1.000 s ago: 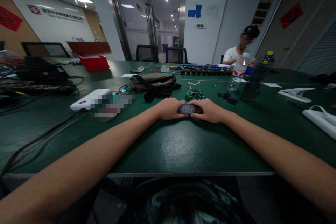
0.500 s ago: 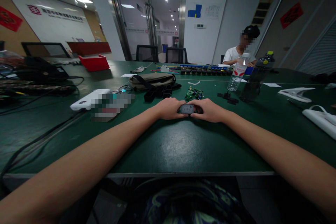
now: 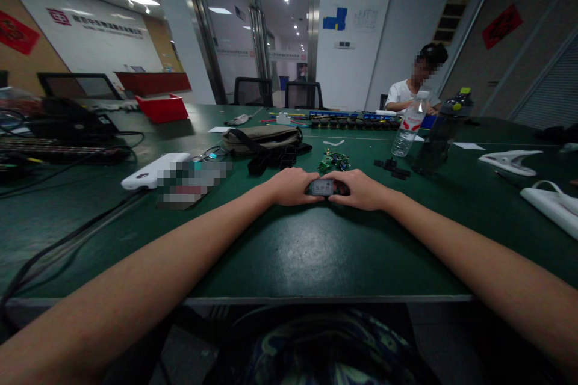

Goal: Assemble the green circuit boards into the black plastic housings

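Observation:
Between my two hands is a small grey rectangular box [image 3: 322, 187] with the letters "SPD" on the side facing me. My left hand [image 3: 292, 186] grips its left end, with fingers curled behind it. At the right end, my right hand [image 3: 359, 189] holds it with thumb and fingers bent round. Just beyond the hands lies a pile of small green circuit boards [image 3: 334, 160]. Black plastic trays or housings [image 3: 271, 159] sit past my left hand, and flat black plastic pieces [image 3: 392, 168] lie beyond my right hand.
A clear water bottle [image 3: 409, 126] and a dark bottle [image 3: 437, 138] stand at the right. To the left are a white power-bank-like device [image 3: 156, 171], cables and a red bin [image 3: 162, 108]. A khaki bag [image 3: 262, 138] lies behind. Across the green table [image 3: 289, 252] sits another person [image 3: 413, 87].
Both hands stay in place on the grey box. The lettering on its face now reads more clearly.

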Action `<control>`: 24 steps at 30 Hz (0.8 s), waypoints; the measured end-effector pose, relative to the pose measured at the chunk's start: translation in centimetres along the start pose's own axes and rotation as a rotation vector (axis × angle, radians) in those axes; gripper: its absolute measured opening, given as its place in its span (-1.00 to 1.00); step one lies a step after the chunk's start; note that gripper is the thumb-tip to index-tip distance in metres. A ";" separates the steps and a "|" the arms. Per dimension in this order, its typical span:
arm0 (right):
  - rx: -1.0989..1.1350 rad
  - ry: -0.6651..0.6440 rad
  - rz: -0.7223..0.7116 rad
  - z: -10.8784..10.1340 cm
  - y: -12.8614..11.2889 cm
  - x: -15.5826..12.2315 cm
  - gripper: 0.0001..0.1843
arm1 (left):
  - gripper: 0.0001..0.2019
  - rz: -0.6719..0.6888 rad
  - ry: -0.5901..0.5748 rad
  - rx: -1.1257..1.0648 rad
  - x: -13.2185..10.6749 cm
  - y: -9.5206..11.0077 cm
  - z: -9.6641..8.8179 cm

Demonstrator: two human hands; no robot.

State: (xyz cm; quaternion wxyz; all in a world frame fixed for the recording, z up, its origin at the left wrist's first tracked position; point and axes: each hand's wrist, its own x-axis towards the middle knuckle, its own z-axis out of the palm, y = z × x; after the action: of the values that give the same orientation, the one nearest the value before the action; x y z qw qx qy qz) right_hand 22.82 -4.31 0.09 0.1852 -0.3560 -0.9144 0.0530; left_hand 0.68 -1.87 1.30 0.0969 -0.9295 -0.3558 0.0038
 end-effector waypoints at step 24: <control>0.023 0.102 -0.006 0.8 -0.1 -0.2 -0.56 | -0.52 -0.006 0.027 -0.038 0.0 0.1 0.3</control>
State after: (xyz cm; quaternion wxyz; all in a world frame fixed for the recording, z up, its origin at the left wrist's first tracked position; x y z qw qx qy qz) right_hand 22.62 -4.48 -0.74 0.2356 -0.3532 -0.9043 0.0447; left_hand 0.72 -1.95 0.96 0.0843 -0.9301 -0.3572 -0.0159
